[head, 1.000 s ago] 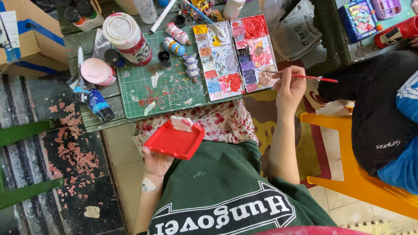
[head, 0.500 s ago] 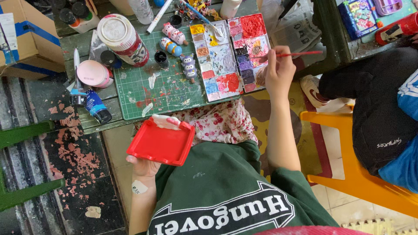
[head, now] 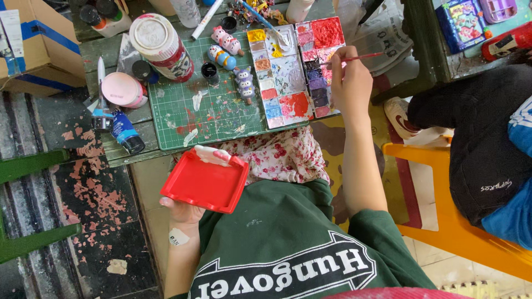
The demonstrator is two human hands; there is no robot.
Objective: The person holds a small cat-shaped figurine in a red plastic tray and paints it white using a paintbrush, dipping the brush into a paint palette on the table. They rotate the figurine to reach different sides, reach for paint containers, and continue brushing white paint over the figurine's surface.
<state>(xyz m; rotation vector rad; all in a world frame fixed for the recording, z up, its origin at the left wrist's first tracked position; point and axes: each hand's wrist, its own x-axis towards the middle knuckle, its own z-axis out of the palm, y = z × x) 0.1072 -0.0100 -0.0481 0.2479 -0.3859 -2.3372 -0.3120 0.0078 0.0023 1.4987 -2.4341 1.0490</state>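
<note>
One red square tray (head: pixel 204 182) is resting in the left hand (head: pixel 185 211), whose fingers are closing under its near edge, so the tray is lying on top of the grip and hiding most of the palm. One small white piece (head: pixel 211 155) is lying along the tray's far rim. The right hand (head: pixel 351 87) is pinching one thin red-handled brush (head: pixel 354 57), fingers closed round the shaft; the handle is sticking out to the right of the fingers and the bristle end is pointing left over the paint wells. One paint palette (head: pixel 293 66), opened in two halves, is lying on the far side, directly under and left of that hand. One green cutting mat (head: pixel 210 105) is lying left of the palette, carrying four small painted figurines (head: pixel 228 40) in a loose row. Left of the mat, one large white-lidded jar (head: pixel 163 47), one pink round tub (head: pixel 122 88) and one blue paint bottle (head: pixel 126 132) are standing or lying. One orange chair (head: pixel 454 221) is standing at the right, where another person is sitting.
</note>
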